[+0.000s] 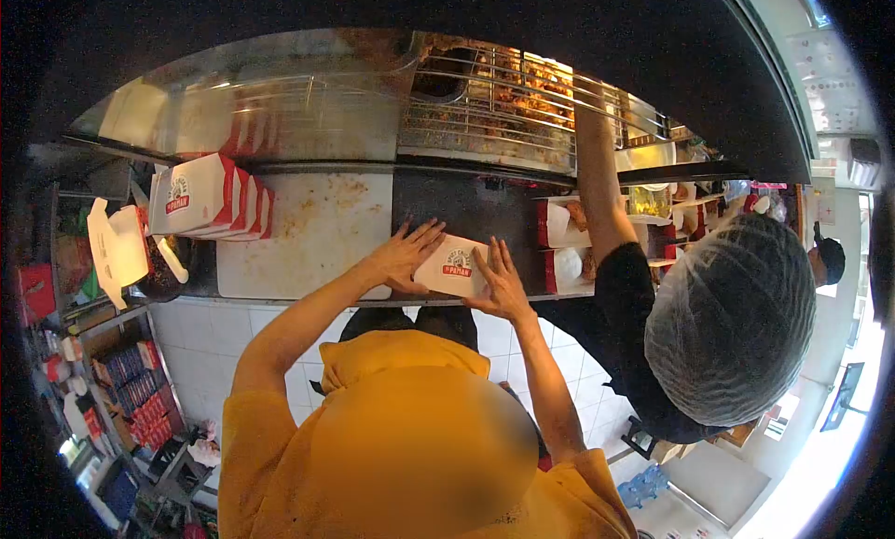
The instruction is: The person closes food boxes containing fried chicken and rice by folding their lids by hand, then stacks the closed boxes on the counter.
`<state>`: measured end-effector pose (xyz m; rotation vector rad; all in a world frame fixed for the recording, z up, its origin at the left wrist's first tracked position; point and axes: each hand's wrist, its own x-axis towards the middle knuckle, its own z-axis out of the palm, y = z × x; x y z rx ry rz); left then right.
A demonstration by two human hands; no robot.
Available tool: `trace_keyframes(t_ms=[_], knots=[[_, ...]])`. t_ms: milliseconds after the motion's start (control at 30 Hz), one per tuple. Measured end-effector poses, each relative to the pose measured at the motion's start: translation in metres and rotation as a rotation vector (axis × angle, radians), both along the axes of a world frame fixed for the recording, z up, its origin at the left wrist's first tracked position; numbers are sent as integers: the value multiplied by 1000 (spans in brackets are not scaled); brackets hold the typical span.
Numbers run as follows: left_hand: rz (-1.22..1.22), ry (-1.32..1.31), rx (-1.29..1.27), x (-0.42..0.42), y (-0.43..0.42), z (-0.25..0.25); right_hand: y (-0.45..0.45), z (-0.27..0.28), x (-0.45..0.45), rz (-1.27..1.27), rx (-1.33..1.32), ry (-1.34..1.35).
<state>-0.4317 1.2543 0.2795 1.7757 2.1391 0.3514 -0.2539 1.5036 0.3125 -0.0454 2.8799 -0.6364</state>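
A white takeaway box (457, 269) with a red and black printed logo lies on the dark counter in front of me, between my two hands. My left hand (406, 255) presses against its left side, fingers stretched forward. On the right side, my right hand (501, 283) grips the same box, with the thumb and fingers at its edge. A white cutting board (308, 231) with brownish crumbs lies left of my left hand. Farther left stands a row of white and red boxes (200, 199) of the same print.
A co-worker in a hairnet (732, 320) stands at my right, one arm (598, 166) reaching toward the wire rack (485, 115) with food under a warm light. Open boxes with contents (567, 264) stand on the counter's right. A flat unfolded carton (118, 250) is at far left.
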Motion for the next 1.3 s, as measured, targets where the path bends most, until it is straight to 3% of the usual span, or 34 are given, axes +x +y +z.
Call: trace_keyframes(t_ms=[300, 433, 567, 667, 700, 733, 867, 967, 1100, 1167, 1200, 1233, 1267, 1300], knots=[[-55, -164, 50, -15, 4, -5, 6, 9, -6, 65, 1, 31], [-37, -213, 156, -12, 2, -11, 6, -3, 2, -67, -138, -18], [115, -347, 362, 8, -8, -38, -15, -27, 20, -324, -665, 171], [394, -659, 480, 41, -15, -23, -54, -32, 35, -597, -651, 289], [477, -603, 518, 53, -15, -26, -69, -44, 42, -720, -668, 338], [556, -545, 556, 65, -13, -35, -82, -54, 45, -753, -510, 410], [723, -609, 549, 77, -16, -35, -79, -67, 52, -1072, -960, 419], [736, -604, 606, 78, -15, -38, -77, -75, 54, -1110, -982, 492], [635, -511, 417, 70, -23, -30, -68, -72, 65, -931, -979, 433], [536, -419, 269, 61, -36, -11, -66, -52, 68, -772, -780, 329], [444, -290, 444, 63, -37, -51, -53, -52, 76, -575, -479, 260], [409, -331, 441, 59, -34, -54, -53, -32, 73, -434, -281, 274], [382, -330, 249, 57, -33, -65, -47, -41, 75, -434, -392, 269], [379, -261, 469, 58, -28, -77, -40, -37, 69, -344, -257, 326]])
